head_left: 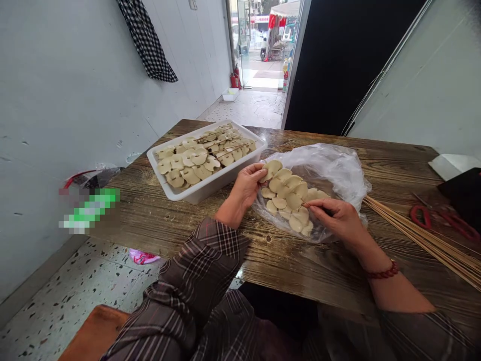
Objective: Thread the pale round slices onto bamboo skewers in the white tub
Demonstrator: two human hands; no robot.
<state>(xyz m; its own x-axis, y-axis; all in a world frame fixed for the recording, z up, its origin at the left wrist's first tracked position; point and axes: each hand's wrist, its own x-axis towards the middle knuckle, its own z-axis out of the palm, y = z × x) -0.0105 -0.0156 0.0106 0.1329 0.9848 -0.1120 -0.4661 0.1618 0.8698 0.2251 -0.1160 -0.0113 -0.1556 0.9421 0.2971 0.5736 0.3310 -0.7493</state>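
Observation:
My left hand [244, 188] pinches a thin round beige slice [272, 169] at the far end of a row of similar slices. My right hand [336, 215] is closed on the near end of a thin wooden skewer [305, 204], which leads into the overlapping slices [288, 185]; most of the stick is hidden by them. Below lies a clear plastic bag [338, 163], spread open, with loose slices [298, 220] on it. Left of my hands stands a white plastic tub [208, 189] filled with skewered slices [199, 155].
A bundle of long bamboo skewers [421, 233] lies on the wooden table [180, 225] at the right. Beside it are red-handled scissors [421, 216] and a black object [464, 193]. A brown stool [95, 331] stands at the lower left. A glass door [244, 45] opens ahead.

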